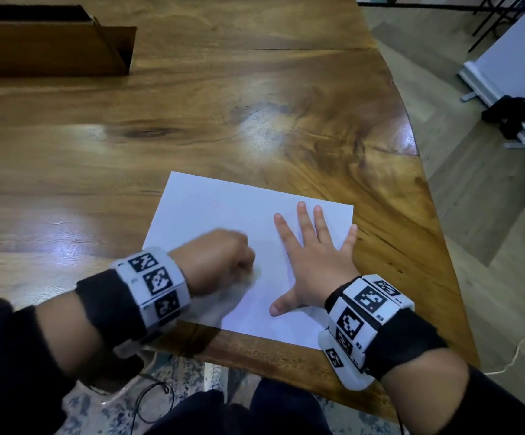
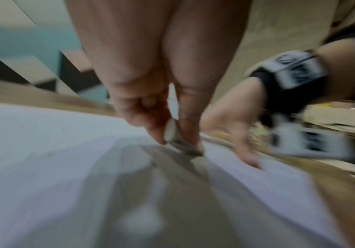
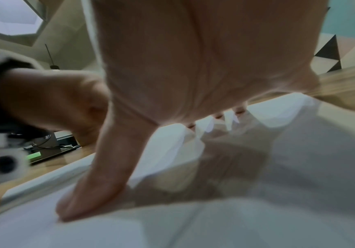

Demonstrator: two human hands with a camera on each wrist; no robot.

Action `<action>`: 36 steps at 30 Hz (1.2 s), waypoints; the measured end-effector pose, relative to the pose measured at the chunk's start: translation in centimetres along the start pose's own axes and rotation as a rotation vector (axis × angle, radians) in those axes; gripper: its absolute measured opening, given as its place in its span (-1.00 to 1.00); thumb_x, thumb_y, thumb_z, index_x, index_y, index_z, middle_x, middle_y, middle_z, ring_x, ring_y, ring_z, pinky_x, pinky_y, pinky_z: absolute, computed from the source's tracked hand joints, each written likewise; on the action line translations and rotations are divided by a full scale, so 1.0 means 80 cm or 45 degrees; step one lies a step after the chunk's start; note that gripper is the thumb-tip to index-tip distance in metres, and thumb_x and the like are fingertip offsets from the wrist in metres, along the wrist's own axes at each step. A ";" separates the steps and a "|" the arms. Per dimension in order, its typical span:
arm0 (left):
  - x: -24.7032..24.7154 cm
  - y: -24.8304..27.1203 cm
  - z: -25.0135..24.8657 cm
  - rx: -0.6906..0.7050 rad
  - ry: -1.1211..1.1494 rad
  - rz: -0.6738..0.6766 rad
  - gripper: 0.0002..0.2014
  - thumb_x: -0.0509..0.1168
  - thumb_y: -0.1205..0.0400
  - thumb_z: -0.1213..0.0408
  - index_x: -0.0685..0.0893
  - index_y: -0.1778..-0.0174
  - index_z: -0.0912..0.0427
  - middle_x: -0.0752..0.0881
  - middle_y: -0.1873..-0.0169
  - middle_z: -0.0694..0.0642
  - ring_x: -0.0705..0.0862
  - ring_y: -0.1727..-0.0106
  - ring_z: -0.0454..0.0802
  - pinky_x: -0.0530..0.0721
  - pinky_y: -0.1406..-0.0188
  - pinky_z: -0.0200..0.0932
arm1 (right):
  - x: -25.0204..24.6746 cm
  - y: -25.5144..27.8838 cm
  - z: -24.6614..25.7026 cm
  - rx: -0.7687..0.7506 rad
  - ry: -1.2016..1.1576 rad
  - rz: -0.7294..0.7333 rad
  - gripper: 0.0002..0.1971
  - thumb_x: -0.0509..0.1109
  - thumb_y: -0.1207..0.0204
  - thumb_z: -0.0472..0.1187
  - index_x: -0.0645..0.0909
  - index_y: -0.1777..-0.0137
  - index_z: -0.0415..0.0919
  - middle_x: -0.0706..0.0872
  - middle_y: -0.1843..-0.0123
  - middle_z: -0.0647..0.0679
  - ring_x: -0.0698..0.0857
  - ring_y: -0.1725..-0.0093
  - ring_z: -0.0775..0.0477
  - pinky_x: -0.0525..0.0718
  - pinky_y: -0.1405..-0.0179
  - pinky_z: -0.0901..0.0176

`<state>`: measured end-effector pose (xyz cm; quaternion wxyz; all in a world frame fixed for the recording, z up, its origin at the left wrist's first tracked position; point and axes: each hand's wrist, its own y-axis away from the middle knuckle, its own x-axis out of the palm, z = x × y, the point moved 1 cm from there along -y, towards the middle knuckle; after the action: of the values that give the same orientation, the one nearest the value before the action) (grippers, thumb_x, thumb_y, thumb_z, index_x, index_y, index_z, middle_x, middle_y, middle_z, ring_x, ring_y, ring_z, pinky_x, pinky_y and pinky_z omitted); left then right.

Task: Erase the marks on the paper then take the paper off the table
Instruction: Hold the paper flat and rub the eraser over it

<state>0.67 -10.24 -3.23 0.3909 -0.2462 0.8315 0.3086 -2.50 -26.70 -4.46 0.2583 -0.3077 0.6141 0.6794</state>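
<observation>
A white sheet of paper (image 1: pixel 223 208) lies on the wooden table (image 1: pixel 192 120) near its front edge. My left hand (image 1: pixel 223 259) is curled on the paper's left half and pinches a small pale eraser (image 2: pixel 180 141) between thumb and fingers, its lower end against the sheet; the hand is blurred. My right hand (image 1: pixel 311 255) lies flat on the paper's right half with fingers spread, palm down. In the right wrist view the right hand's thumb (image 3: pixel 91 193) presses the paper (image 3: pixel 299 167). No marks show clearly on the sheet.
An open cardboard box (image 1: pixel 50 42) sits at the table's far left. The table's curved right edge (image 1: pixel 424 183) runs close beside the paper. Beyond it are a wood floor and a white board stand (image 1: pixel 521 89). Cables hang below the front edge.
</observation>
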 end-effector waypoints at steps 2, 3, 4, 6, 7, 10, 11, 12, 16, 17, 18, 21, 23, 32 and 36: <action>-0.002 -0.004 0.009 -0.051 0.049 -0.102 -0.92 0.34 -0.48 0.28 0.70 0.28 0.20 0.55 0.26 0.04 0.62 0.16 0.07 0.54 0.16 -0.17 | 0.000 0.000 0.000 0.004 -0.007 0.006 0.44 0.52 -0.06 0.46 -0.59 -0.56 0.12 -0.69 -0.55 -0.10 -0.61 -0.54 -0.21 -0.34 -0.31 -0.71; 0.003 0.001 0.009 -0.035 0.057 -0.101 -0.87 0.32 -0.49 0.25 0.67 0.34 0.21 0.51 0.31 -0.01 0.60 0.21 -0.04 0.51 0.21 -0.19 | 0.000 0.000 0.000 0.002 -0.005 0.005 0.44 0.52 -0.06 0.46 -0.59 -0.56 0.12 -0.69 -0.55 -0.09 -0.61 -0.54 -0.21 -0.33 -0.31 -0.72; 0.011 0.010 0.008 -0.045 0.055 -0.069 -0.83 0.30 -0.48 0.24 0.64 0.39 0.22 0.48 0.36 -0.06 0.53 0.29 -0.20 0.44 0.27 -0.26 | -0.001 0.000 0.000 0.001 -0.002 0.006 0.44 0.52 -0.07 0.46 -0.59 -0.56 0.11 -0.68 -0.55 -0.10 -0.60 -0.55 -0.21 -0.33 -0.31 -0.72; 0.031 0.035 0.016 -0.174 0.147 -0.057 -0.84 0.29 -0.47 0.34 0.59 0.36 0.37 0.48 0.49 -0.09 0.42 0.44 -0.32 0.37 0.41 -0.38 | 0.000 0.000 0.000 -0.001 0.003 0.007 0.44 0.51 -0.07 0.46 -0.60 -0.56 0.10 -0.69 -0.55 -0.10 -0.61 -0.54 -0.22 -0.35 -0.32 -0.70; 0.035 0.043 0.018 -0.226 0.135 -0.032 -0.87 0.27 -0.47 0.43 0.57 0.28 0.47 0.52 0.55 -0.08 0.44 0.48 -0.26 0.41 0.44 -0.42 | 0.000 0.000 0.000 0.000 0.004 0.005 0.44 0.51 -0.07 0.46 -0.60 -0.56 0.10 -0.69 -0.55 -0.11 -0.61 -0.54 -0.22 -0.36 -0.32 -0.69; 0.029 0.030 0.021 -0.252 0.388 -0.023 -0.94 0.26 -0.46 0.46 0.62 0.24 0.38 0.61 0.51 -0.07 0.56 0.39 -0.09 0.49 0.23 -0.32 | 0.000 0.000 0.001 0.000 0.013 0.005 0.44 0.51 -0.08 0.46 -0.60 -0.56 0.10 -0.69 -0.55 -0.12 -0.61 -0.54 -0.23 -0.38 -0.34 -0.66; 0.023 0.021 0.020 -0.303 0.564 -0.078 -0.93 0.28 -0.46 0.40 0.65 0.24 0.33 0.63 0.42 -0.02 0.59 0.33 -0.03 0.50 0.21 -0.29 | 0.000 0.000 0.000 0.000 0.012 0.005 0.44 0.51 -0.08 0.46 -0.60 -0.56 0.10 -0.69 -0.55 -0.12 -0.61 -0.54 -0.23 -0.38 -0.34 -0.66; 0.014 0.016 0.018 -0.310 0.530 -0.119 -0.92 0.31 -0.46 0.36 0.67 0.25 0.29 0.64 0.33 0.06 0.62 0.27 0.05 0.51 0.20 -0.27 | 0.000 -0.001 0.001 0.003 0.009 0.007 0.44 0.51 -0.07 0.46 -0.60 -0.56 0.10 -0.69 -0.55 -0.11 -0.61 -0.54 -0.22 -0.38 -0.34 -0.66; 0.025 0.031 0.018 -0.259 0.316 0.008 -0.94 0.27 -0.48 0.43 0.59 0.24 0.38 0.55 0.43 0.04 0.55 0.37 -0.02 0.52 0.26 -0.28 | -0.001 0.000 0.000 0.005 0.006 0.014 0.44 0.51 -0.07 0.46 -0.60 -0.56 0.11 -0.69 -0.54 -0.10 -0.61 -0.54 -0.22 -0.37 -0.33 -0.67; 0.027 0.039 0.019 -0.289 0.273 0.054 -0.90 0.24 -0.49 0.49 0.54 0.15 0.47 0.53 0.49 0.03 0.53 0.46 -0.09 0.50 0.35 -0.36 | -0.001 0.000 0.000 0.003 0.004 0.012 0.44 0.51 -0.07 0.46 -0.60 -0.56 0.11 -0.69 -0.54 -0.11 -0.60 -0.54 -0.22 -0.37 -0.33 -0.67; 0.030 0.045 0.016 -0.320 0.279 0.101 -0.85 0.22 -0.49 0.52 0.51 0.09 0.54 0.53 0.53 0.02 0.51 0.53 -0.15 0.48 0.43 -0.46 | -0.001 0.000 0.000 0.003 0.002 0.010 0.44 0.51 -0.07 0.46 -0.60 -0.56 0.11 -0.69 -0.54 -0.11 -0.60 -0.54 -0.22 -0.37 -0.33 -0.67; 0.024 0.028 0.012 -0.234 0.386 -0.047 -0.82 0.28 -0.46 0.31 0.67 0.19 0.37 0.59 0.40 0.04 0.58 0.40 -0.10 0.47 0.36 -0.49 | 0.000 0.000 0.000 0.000 0.003 0.009 0.44 0.51 -0.06 0.46 -0.60 -0.56 0.11 -0.69 -0.54 -0.11 -0.61 -0.54 -0.22 -0.38 -0.34 -0.66; 0.011 0.009 0.001 -0.125 0.317 -0.020 -0.87 0.32 -0.47 0.24 0.71 0.22 0.22 0.64 0.22 0.14 0.63 0.19 0.08 0.52 0.14 -0.27 | 0.000 -0.001 -0.001 -0.002 0.003 0.009 0.45 0.51 -0.05 0.46 -0.60 -0.56 0.11 -0.69 -0.54 -0.11 -0.61 -0.54 -0.22 -0.38 -0.36 -0.66; 0.030 0.035 0.006 -0.044 0.105 0.135 -0.85 0.30 -0.47 0.39 0.67 0.12 0.38 0.57 0.34 0.00 0.60 0.29 -0.01 0.47 0.23 -0.31 | 0.003 -0.001 -0.002 -0.044 -0.019 -0.042 0.45 0.53 -0.08 0.44 -0.60 -0.56 0.07 -0.69 -0.54 -0.14 -0.62 -0.53 -0.25 -0.43 -0.52 -0.38; 0.011 -0.008 -0.006 -0.108 0.377 -0.055 -0.90 0.27 -0.50 0.36 0.67 0.15 0.27 0.63 0.18 0.16 0.61 0.17 0.11 0.58 0.13 -0.12 | 0.003 -0.002 -0.002 -0.071 -0.036 -0.043 0.44 0.53 -0.11 0.42 -0.60 -0.56 0.06 -0.70 -0.53 -0.15 -0.63 -0.52 -0.26 -0.40 -0.57 -0.26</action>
<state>0.31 -11.21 -3.93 0.2598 -0.3230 0.8607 0.2955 -2.53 -26.89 -4.71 0.2698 -0.3153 0.5859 0.6961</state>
